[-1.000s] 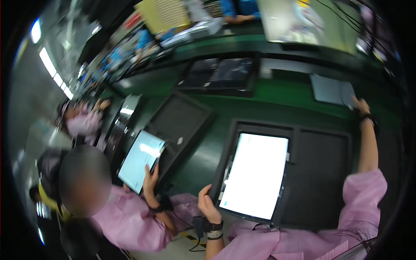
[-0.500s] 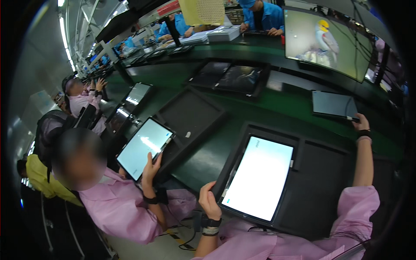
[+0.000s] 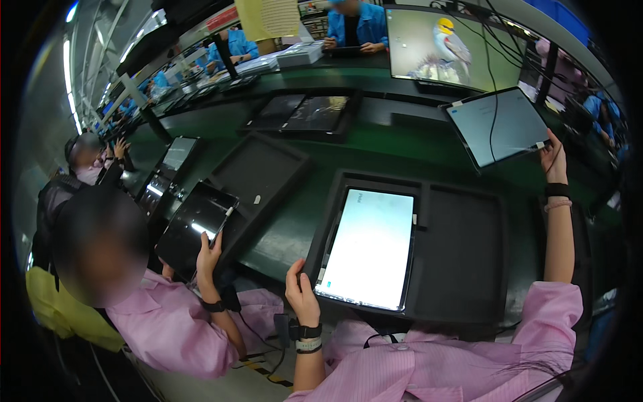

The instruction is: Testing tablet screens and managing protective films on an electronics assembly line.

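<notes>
Panel (image 3: pixel 516 124), R hand (image 3: pixel 554 158) — long axis prob. crosswise

Tiny print (image 3: pixel 362 198) on lit tablet screen (image 3: pixel 370 251), not legible.

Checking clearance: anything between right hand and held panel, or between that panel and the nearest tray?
Right hand grips the panel at its right edge, nothing between. A black cable crosses the panel in view; can't tell if it touches. Nothing visible between panel and tray.
</notes>
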A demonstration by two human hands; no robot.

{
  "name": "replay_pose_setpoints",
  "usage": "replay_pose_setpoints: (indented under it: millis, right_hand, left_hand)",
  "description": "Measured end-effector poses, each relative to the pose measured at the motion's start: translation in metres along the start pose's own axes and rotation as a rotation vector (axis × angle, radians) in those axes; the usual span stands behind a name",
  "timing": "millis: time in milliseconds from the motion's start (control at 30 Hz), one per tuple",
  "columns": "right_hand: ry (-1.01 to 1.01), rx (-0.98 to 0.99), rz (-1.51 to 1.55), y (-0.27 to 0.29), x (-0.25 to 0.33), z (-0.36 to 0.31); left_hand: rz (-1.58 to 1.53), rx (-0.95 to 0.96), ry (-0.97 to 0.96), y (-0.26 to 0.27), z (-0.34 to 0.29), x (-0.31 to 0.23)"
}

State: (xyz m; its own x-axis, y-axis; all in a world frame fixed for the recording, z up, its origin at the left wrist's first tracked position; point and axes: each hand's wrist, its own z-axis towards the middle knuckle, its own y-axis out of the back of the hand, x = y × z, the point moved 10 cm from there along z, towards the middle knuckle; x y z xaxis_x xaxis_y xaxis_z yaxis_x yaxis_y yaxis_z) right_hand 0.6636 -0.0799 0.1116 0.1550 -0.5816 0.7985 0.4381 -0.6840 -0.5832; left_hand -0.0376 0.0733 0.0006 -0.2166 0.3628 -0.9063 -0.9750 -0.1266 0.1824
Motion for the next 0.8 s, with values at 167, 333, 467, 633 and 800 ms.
replay_pose_setpoints:
  millis: [167,333,467,633,800]
  right_hand:
    - [-0.173,-0.002,-0.221,0.035,-0.008,-0.067]
    - [-0.330,-0.019,-0.443,0.003,-0.038,-0.194]
    - [-0.427,0.021,-0.336,0.001,-0.061,-0.232]
    - [-0.438,0.049,-0.425,-0.021,-0.079,-0.240]
    - [-0.307,-0.017,-0.589,-0.017,-0.094,-0.228]
  left_hand:
    - [-0.089,0.060,0.048,-0.004,-0.002,-0.010]
    - [-0.092,0.106,0.033,-0.009,-0.001,0.003]
    - [-0.056,0.146,-0.016,-0.014,-0.005,-0.003]
    - [-0.091,0.150,-0.031,-0.013,-0.008,-0.015]
    - [-0.149,0.315,-0.034,-0.011,-0.016,-0.013]
